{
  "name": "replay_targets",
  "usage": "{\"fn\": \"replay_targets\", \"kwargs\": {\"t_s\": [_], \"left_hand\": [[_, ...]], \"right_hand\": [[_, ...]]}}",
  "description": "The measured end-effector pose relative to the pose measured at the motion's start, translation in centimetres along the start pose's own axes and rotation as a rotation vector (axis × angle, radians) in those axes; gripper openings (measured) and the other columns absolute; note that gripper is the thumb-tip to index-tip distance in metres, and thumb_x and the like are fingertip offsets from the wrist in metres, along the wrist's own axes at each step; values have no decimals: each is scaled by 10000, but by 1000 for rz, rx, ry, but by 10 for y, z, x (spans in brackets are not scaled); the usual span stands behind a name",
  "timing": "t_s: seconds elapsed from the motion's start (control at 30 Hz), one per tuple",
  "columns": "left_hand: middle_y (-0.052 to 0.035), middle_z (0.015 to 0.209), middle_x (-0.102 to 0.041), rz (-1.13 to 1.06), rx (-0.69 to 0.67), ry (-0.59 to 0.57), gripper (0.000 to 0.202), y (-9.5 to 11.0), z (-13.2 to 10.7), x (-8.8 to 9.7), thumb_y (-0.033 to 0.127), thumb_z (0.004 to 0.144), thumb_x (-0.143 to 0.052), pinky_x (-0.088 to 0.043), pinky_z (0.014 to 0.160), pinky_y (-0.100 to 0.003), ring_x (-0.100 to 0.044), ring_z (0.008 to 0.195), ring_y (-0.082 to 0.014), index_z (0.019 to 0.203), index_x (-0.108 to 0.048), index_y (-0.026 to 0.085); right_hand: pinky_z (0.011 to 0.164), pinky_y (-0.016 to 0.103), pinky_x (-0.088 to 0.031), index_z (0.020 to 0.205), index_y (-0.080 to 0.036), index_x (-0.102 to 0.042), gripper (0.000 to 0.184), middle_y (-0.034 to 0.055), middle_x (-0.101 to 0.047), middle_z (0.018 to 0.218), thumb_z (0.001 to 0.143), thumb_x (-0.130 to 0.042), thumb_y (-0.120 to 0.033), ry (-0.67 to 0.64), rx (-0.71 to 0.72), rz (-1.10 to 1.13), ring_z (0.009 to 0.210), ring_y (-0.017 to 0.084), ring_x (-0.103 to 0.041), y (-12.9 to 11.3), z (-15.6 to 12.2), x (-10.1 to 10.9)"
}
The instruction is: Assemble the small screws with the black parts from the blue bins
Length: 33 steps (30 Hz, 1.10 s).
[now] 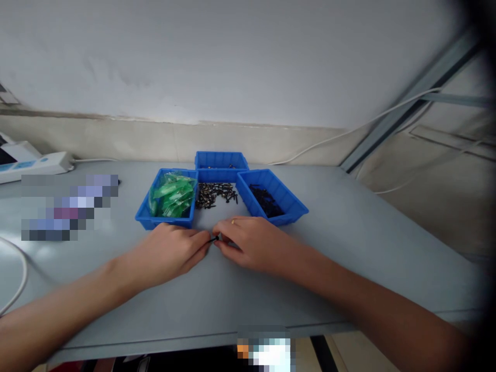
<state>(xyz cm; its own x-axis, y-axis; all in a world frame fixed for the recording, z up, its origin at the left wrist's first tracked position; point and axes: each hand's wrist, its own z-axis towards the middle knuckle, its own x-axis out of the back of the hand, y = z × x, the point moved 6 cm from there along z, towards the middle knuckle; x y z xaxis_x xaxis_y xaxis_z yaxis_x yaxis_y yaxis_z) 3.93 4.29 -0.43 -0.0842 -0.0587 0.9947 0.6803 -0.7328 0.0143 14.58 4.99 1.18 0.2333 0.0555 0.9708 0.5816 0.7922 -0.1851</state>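
Observation:
A thin black screw (pixel 213 239) bridges the gap between my two hands, just in front of the blue bins. Its left end is pinched in the fingertips of my left hand (pixel 172 249). Thumb and fingers of my right hand (pixel 253 242) close around its dark head at the other end; whether another small part sits there is hidden. Behind the hands lies a loose pile of dark screws (pixel 211 195) on the grey table. Green plastic packets (pixel 173 194) fill the left blue bin (pixel 145 221). Small black parts (pixel 266 200) lie in the right blue bin (pixel 292 201).
A third blue bin (pixel 221 159) with small pieces stands behind the pile. On the left are a white power strip (pixel 50 164), a blurred-out object (pixel 73 206) and a white cable (pixel 24 268). A metal frame bar (pixel 391 116) rises at right.

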Motion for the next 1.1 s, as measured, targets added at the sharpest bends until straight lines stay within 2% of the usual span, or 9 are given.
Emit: {"fn": "replay_targets", "kwargs": {"t_s": [0.63,1.1], "left_hand": [[27,702,-604,-5,14,-51,241,0,2,-2,285,893,-319,-339,517,-274,-586,624,-165,795,-522,200],[21,640,-584,15,-11,25,235,2,1,3,256,877,-352,-334,488,-248,-563,563,-129,733,-521,180]], "right_hand": [[552,245,-324,794,-167,-492,80,7,-568,708,820,-458,-234,-39,24,-16,640,134,-530,-2,0,-1],[526,251,-298,815,-159,-512,86,15,-587,698,824,-438,-203,-51,-2,-69,598,131,-525,0,0,-1]]}}
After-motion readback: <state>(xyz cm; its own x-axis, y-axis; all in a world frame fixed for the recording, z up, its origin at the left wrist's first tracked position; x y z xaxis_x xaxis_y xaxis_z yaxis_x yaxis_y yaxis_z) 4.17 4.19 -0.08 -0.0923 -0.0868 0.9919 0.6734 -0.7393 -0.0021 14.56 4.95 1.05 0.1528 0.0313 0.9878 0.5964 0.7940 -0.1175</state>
